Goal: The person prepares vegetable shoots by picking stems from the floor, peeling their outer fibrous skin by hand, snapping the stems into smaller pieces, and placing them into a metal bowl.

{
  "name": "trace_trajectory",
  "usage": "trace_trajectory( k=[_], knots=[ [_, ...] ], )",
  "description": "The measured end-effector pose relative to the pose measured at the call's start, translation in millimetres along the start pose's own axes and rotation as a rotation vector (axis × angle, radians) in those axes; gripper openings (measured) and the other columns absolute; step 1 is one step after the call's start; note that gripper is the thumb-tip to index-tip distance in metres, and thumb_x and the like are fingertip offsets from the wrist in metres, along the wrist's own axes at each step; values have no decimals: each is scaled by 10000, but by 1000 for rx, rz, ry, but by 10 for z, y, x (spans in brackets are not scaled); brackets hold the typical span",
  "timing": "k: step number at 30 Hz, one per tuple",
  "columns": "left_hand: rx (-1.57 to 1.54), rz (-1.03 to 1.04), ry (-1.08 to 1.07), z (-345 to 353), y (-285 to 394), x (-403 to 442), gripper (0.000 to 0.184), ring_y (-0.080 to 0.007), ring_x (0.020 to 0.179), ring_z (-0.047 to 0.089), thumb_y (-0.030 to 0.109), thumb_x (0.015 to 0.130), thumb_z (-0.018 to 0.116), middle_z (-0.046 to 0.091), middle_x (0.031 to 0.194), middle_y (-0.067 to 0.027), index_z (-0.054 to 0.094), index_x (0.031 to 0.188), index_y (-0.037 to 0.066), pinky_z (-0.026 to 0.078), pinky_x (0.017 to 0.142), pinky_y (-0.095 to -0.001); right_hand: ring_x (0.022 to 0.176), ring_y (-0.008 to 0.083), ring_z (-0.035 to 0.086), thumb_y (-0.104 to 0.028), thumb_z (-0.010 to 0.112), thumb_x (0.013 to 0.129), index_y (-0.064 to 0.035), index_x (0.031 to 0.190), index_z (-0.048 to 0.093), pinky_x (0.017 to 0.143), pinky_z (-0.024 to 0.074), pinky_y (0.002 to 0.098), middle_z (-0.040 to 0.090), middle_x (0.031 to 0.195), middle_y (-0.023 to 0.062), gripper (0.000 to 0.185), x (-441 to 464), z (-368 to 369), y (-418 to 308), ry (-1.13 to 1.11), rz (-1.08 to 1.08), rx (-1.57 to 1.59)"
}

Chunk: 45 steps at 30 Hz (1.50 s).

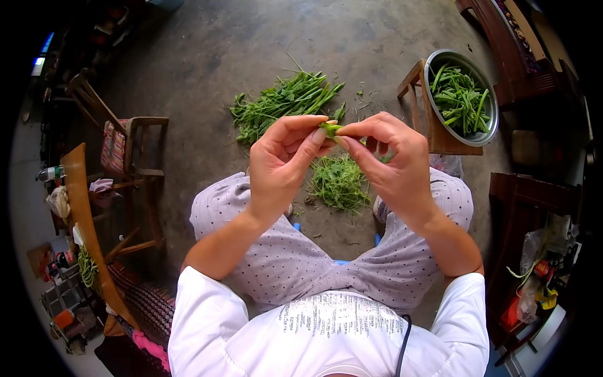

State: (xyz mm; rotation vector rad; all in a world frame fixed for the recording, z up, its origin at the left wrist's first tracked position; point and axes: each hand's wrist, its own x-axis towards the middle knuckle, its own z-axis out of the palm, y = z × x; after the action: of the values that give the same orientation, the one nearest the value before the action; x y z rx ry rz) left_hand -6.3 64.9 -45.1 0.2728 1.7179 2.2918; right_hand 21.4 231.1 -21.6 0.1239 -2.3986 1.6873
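Note:
Both of my hands meet above the floor, in front of my knees. Between finger and thumb, my left hand [290,151] pinches a short green stem piece [330,130]. The same piece is held at its other side by my right hand [383,151], also in a pinch. Behind my hands lies a large pile of leafy green stems [282,100]. Below them, between my feet, sits a smaller heap of thin green scraps [340,182]. At the right, a metal bowl [429,81] holds green stem pieces and leaves.
The bowl rests on a wooden stool [433,135]. A wooden chair [125,135] and a wooden table edge [94,232] stand at the left. Dark wooden furniture [531,188] is at the right. Loose bits of stem lie on the concrete floor [207,75].

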Motion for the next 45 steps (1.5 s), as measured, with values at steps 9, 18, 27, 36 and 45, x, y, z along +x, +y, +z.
trace_trajectory(
  k=[9, 18, 27, 36, 45],
  knots=[
    [79, 113, 28, 33, -16, -7, 148, -140, 895, 640, 6, 878, 590, 652, 977, -116, 567, 1016, -45, 526, 798, -240, 651, 230, 574, -55, 692, 740, -44, 819, 667, 594, 455, 340, 603, 725, 73, 83, -14, 82, 55, 91, -150, -173],
    [172, 180, 56, 34, -65, -28, 123, -116, 863, 630, -18, 881, 573, 654, 971, -117, 570, 1000, -48, 522, 780, -234, 722, 259, 578, -40, 679, 719, -33, 803, 645, 640, 465, 357, 603, 756, 89, 90, -24, 99, 50, 100, -206, -188],
    [171, 217, 94, 78, -70, -43, 119, -96, 845, 629, -20, 867, 596, 663, 944, -97, 588, 981, -49, 510, 764, -208, 739, 273, 560, -36, 672, 703, -40, 780, 585, 647, 459, 375, 568, 767, 90, 116, -15, 164, 57, 145, -252, -241],
    [19, 127, 99, 75, -32, 1, 138, -117, 865, 628, 1, 885, 578, 650, 964, -108, 570, 1015, -44, 517, 790, -234, 700, 264, 566, -17, 649, 721, -33, 794, 578, 638, 469, 363, 558, 740, 95, 103, 28, 155, 6, 167, -202, -211],
    [-147, -40, 126, 28, -11, 47, 154, -149, 859, 647, 68, 899, 580, 659, 948, -107, 580, 1026, -19, 534, 804, -280, 677, 166, 602, -39, 646, 754, 9, 859, 623, 591, 485, 286, 608, 789, 101, 117, 68, 46, -17, 59, 29, 39]
  ],
)
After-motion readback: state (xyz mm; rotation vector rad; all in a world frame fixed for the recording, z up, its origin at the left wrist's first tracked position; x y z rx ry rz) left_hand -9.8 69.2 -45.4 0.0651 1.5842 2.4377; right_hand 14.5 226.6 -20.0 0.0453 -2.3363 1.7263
